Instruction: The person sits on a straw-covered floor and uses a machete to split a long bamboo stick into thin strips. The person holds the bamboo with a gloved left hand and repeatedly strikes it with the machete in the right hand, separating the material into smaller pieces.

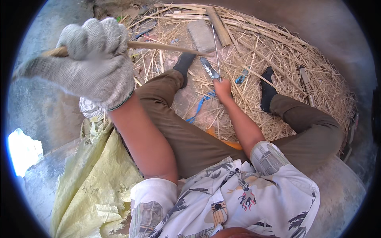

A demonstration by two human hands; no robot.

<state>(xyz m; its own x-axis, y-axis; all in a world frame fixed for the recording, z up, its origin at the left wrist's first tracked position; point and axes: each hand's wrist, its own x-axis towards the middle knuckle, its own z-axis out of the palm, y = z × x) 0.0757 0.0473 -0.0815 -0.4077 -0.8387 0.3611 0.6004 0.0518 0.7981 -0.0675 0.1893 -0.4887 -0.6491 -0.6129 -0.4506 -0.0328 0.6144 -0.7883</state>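
Raised at the upper left, my left hand (93, 65) wears a grey knitted glove and is closed round a bamboo strip (158, 46). The strip runs across to the right, its far end above the littered floor, and a short piece sticks out left of the glove. My bare right hand (222, 89) is lower, between my legs, with its fingers wrapped round the hidden handle of a long thin metal blade (216, 47), seen nearly edge-on. Beside that hand is a flat dark blade-like piece (209, 68) with white marks; I cannot tell whether it is held too.
Bamboo shavings (246, 99) cover much of the floor. A grey brick (201, 35) and a bamboo piece (219, 25) lie at the far side. Blue strap (200, 105) lies between my legs. At right rests a knife-like tool (306, 85); a yellowish sack (89, 178) is at left.
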